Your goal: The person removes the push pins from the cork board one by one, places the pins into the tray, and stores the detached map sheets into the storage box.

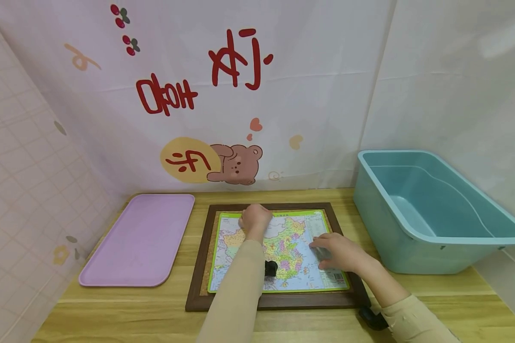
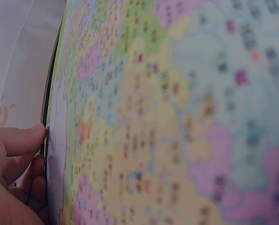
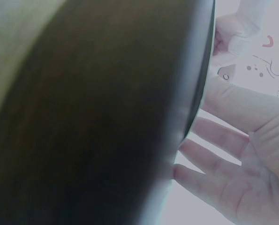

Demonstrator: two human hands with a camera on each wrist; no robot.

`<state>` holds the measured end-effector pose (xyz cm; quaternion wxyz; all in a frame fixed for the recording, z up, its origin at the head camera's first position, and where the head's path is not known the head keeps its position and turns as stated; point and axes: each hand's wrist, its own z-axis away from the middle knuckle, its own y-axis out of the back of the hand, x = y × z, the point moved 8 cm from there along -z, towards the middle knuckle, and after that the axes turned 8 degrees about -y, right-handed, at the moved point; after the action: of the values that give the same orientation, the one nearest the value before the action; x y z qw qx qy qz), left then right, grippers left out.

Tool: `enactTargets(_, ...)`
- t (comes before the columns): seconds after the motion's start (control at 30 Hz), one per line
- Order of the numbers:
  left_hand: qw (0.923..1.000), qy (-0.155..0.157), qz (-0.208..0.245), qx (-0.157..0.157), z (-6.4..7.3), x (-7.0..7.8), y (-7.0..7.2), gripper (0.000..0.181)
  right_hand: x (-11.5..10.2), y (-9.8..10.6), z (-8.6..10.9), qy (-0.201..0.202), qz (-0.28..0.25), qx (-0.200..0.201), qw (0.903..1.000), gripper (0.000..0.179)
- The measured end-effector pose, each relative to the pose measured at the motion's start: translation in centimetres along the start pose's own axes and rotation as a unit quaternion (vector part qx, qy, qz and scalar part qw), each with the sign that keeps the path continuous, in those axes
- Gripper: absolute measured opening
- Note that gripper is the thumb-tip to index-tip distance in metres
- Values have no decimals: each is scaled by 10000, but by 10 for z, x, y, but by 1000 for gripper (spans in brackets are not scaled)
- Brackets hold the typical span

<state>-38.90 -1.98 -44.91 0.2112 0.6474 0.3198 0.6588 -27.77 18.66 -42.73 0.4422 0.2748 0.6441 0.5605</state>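
A printed map (image 1: 283, 238) with a green border lies on a brown-framed cork board (image 1: 279, 301). My left hand (image 1: 256, 218) is at the map's upper edge, fingers curled. In the left wrist view the left hand (image 2: 17, 173) brings its thumb and a finger together against the map's surface (image 2: 144, 117). A tiny dark thing shows at their tips, too small to identify. My right hand (image 1: 336, 250) rests over the map's right side, fingers loosely spread. In the right wrist view the right hand (image 3: 237, 159) has its fingertips at the surface, partly hidden behind the dark frame (image 3: 97, 117).
A pink tray (image 1: 143, 238) lies to the left of the board. On the right stands a deep blue-green tub (image 1: 395, 228). A white printed cloth (image 1: 317, 95) hangs behind the wooden table (image 1: 163, 314). Black wrist devices sit on both forearms.
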Motion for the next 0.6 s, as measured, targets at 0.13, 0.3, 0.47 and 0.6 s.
enactTargets(0.13, 10000, -2, 46, 32, 1, 0, 0, 23, 1, -1, 0, 6, 20, 5, 10000, 52)
enactTargets(0.3, 10000, -53, 1, 40, 1, 1, -1, 25, 1, -1, 0, 12, 28, 8, 10000, 52)
enactTargets(0.47, 9999, -53, -139, 36, 1, 2, -1, 25, 0, 0, 0, 38, 25, 17, 10000, 52)
enactTargets(0.6, 9995, -42, -310, 11, 0, 2, -2, 27, 1, 0, 0, 7, 27, 12, 10000, 52)
